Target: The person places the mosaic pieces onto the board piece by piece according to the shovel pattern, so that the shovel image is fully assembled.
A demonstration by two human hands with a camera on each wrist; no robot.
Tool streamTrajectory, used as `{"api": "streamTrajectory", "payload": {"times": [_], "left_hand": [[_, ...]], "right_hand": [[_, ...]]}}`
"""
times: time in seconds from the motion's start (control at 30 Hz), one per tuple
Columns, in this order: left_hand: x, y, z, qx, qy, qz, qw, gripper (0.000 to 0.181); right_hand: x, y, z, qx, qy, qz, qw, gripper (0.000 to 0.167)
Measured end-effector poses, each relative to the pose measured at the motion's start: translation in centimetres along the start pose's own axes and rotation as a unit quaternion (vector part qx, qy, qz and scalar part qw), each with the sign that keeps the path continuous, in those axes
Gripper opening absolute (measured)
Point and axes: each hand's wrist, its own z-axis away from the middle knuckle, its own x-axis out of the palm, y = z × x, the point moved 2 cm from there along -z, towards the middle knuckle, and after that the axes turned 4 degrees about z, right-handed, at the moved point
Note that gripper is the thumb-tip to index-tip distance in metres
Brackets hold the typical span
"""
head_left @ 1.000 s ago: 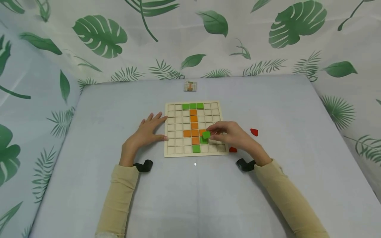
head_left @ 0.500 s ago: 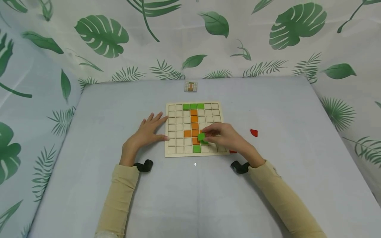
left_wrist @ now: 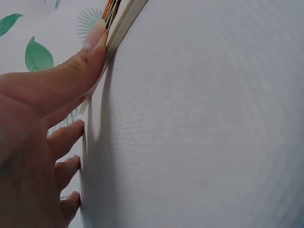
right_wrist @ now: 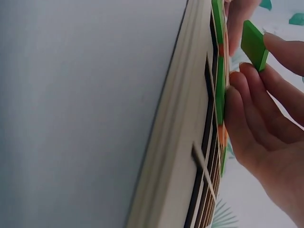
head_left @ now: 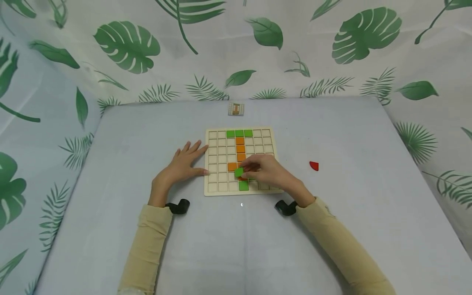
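A cream grid board (head_left: 218,186) lies on the table, with orange tiles (head_left: 241,157) in a column and green tiles (head_left: 239,133) along its far row. Another green tile sits in the near row. My right hand (head_left: 267,170) pinches a loose green tile (head_left: 239,172) above the lower middle of the board; the right wrist view shows this tile (right_wrist: 254,45) tilted between thumb and fingers, apart from the board. With spread fingers, my left hand (head_left: 180,164) touches the board's left edge, its thumb (left_wrist: 92,42) on the rim. The right hand hides part of the board's lower right.
A small card with a grid pattern (head_left: 236,109) lies beyond the board. Right of the board rests a red quarter-round piece (head_left: 314,165). Leaf-printed cloth (head_left: 269,32) hangs behind and at the sides of the table.
My right hand has moved left over the board, carrying the pinched green tile from the right of the orange column to above it. My left hand stays at the board's edge.
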Motion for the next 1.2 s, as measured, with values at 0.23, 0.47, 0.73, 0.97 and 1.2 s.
{"api": "streamTrajectory", "payload": {"times": [0.23,0.47,0.73,0.97,1.2], "left_hand": [[-0.1,0.2,0.1,0.003,0.002,0.001,1.0000,0.090],[0.0,0.1,0.2,0.002,0.004,0.001,1.0000,0.090],[0.0,0.0,0.1,0.005,0.004,-0.001,1.0000,0.090],[0.0,-0.1,0.0,0.007,0.003,0.001,1.0000,0.089],[0.0,0.0,0.1,0.003,0.003,0.005,1.0000,0.089]], "right_hand": [[0.8,-0.8,-0.5,0.007,-0.006,0.018,0.9998,0.028],[1.2,-1.2,-0.8,0.000,-0.016,0.038,0.9992,0.026],[1.4,-1.5,-1.0,-0.016,-0.017,0.069,0.9974,0.023],[1.6,-1.5,-1.3,-0.011,-0.020,0.091,0.9956,0.026],[1.7,-1.9,-1.3,-0.013,-0.021,0.117,0.9929,0.026]]}}
